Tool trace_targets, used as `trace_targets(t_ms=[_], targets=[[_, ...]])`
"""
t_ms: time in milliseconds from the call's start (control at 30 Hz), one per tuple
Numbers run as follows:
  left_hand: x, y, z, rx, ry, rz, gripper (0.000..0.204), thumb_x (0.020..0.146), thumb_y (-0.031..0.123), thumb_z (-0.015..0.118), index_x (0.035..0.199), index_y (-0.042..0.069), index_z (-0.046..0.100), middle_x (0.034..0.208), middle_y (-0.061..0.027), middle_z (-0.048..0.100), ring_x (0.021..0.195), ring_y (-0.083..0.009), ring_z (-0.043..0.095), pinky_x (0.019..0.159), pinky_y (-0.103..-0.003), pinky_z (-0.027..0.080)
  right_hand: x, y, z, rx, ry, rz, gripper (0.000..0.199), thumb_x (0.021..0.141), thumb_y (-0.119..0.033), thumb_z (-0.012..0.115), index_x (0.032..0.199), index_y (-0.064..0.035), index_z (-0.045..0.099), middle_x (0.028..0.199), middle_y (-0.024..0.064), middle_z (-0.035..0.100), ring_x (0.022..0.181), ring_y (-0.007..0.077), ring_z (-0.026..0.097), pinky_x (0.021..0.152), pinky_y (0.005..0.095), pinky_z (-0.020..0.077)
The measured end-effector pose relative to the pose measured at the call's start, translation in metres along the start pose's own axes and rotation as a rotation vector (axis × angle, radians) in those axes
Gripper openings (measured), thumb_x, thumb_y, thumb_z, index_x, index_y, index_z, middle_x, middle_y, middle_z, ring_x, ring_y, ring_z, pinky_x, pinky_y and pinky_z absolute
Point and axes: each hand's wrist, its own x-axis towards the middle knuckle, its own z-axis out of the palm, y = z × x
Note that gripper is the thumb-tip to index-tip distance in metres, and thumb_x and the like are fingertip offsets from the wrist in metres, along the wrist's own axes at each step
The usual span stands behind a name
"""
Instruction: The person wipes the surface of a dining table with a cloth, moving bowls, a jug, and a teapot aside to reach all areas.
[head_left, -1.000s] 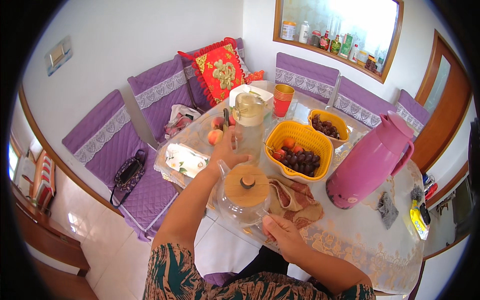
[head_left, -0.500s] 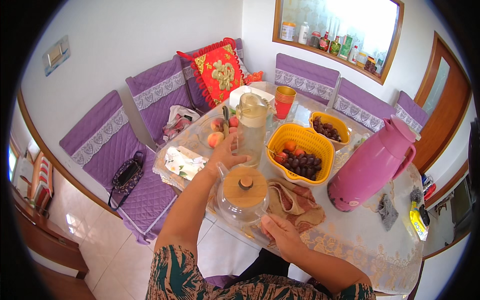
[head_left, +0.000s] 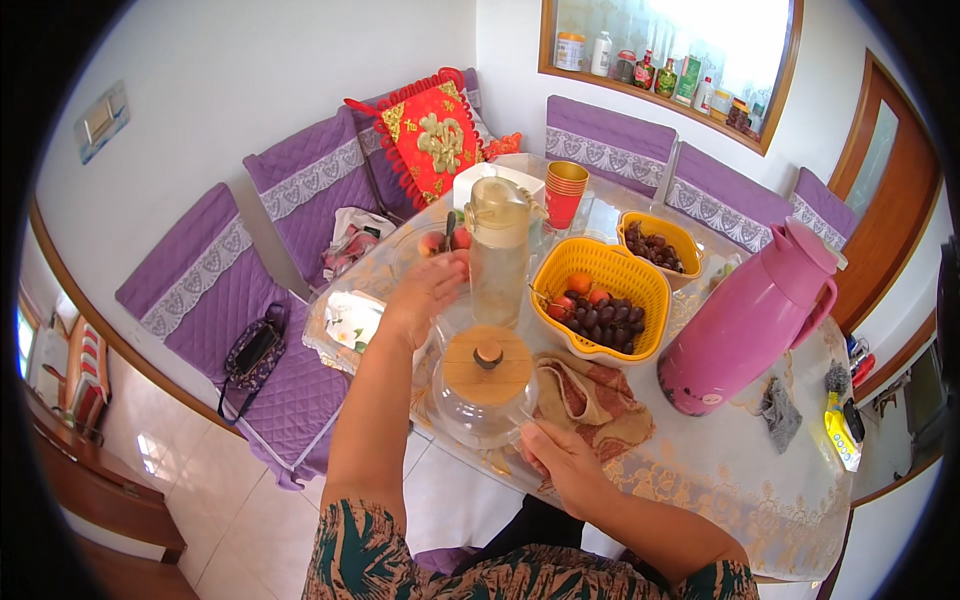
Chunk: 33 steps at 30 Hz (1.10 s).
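A clear glass teapot (head_left: 465,425) with a round wooden lid (head_left: 487,366) stands near the table's front edge. Its glass handle is pinched in my right hand (head_left: 565,465). Beyond the teapot's spout, my left hand (head_left: 425,297) is open, fingers stretched toward a tall clear pitcher (head_left: 500,275) with a yellowish top. Whether the fingertips touch the pitcher I cannot tell. Behind that hand are peaches (head_left: 432,244) and a dark-handled knife, partly hidden. A brown-and-red cloth (head_left: 595,405) lies right of the teapot.
Right of the pitcher stand a yellow basket of grapes and other fruit (head_left: 652,290), a smaller basket of grapes (head_left: 694,262) and stacked red cups (head_left: 566,195). A large pink thermos jug (head_left: 745,320) rises farther right. A floral tissue pack (head_left: 350,322) lies at left.
My left hand has drawn away from the teapot's spout, slightly left and farther over the table, its fingers closer together. My right hand stays on the handle.
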Motion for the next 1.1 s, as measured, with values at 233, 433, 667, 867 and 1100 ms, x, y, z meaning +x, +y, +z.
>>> trace_targets(t_ms=[233,433,667,867,1100], targets=[[-0.093,-0.03,0.029,0.06,0.447,0.742,0.048,0.1,0.021,0.045,0.14,-0.003,0.036,0.14,-0.0196,0.044,0.132,-0.0267,0.042,0.11,-0.039,0.029,0.027,0.004,0.001,-0.033,-0.001,-0.065,0.033,0.104,-0.029,0.04,0.077,-0.0101,0.045,0.072,-0.005,0.037,0.065,0.0056,0.032,0.059,0.0214,0.0279],[-0.137,-0.111,0.026,0.47,0.398,0.655,0.095,0.078,0.016,0.073,0.149,-0.003,0.012,0.152,-0.0226,0.023,0.139,-0.0326,0.029,0.113,-0.043,0.023,0.05,0.008,0.009,0.012,-0.013,-0.062,0.035,0.102,-0.032,0.043,0.077,-0.0088,0.047,0.072,-0.0039,0.04,0.065,0.0061,0.035,0.059,0.022,0.0307],[-0.121,-0.111,0.028,0.791,0.427,0.568,0.109,0.065,0.011,0.081,0.147,-0.006,0.01,0.148,-0.0265,0.026,0.136,-0.0402,0.03,0.111,-0.043,0.029,0.067,0.01,0.006,-0.052,0.007,-0.081,0.042,0.101,-0.038,0.043,0.076,-0.0047,0.05,0.072,0.0012,0.045,0.07,0.011,0.041,0.065,0.0273,0.0366],[-0.109,-0.108,0.025,0.742,0.411,0.556,0.108,0.065,0.008,0.081,0.147,-0.005,0.012,0.146,-0.0254,0.029,0.135,-0.0397,0.032,0.111,-0.042,0.03,0.07,0.005,-0.005,-0.217,-0.037,-0.113,0.031,0.098,-0.033,0.051,0.096,-0.0024,0.058,0.086,0.0047,0.056,0.076,0.012,0.054,0.068,0.0245,0.0419],[-0.114,-0.112,0.024,0.68,0.446,0.599,0.104,0.067,0.005,0.079,0.148,-0.003,0.015,0.144,-0.0227,0.032,0.133,-0.0345,0.035,0.11,-0.042,0.032,0.004,0.004,-0.048,-1.24,0.318,-0.625,0.062,0.08,-0.036,0.066,0.13,-0.0026,0.048,0.136,0.0178,0.045,0.124,0.0402,0.04,0.101,0.0508,0.0286]])
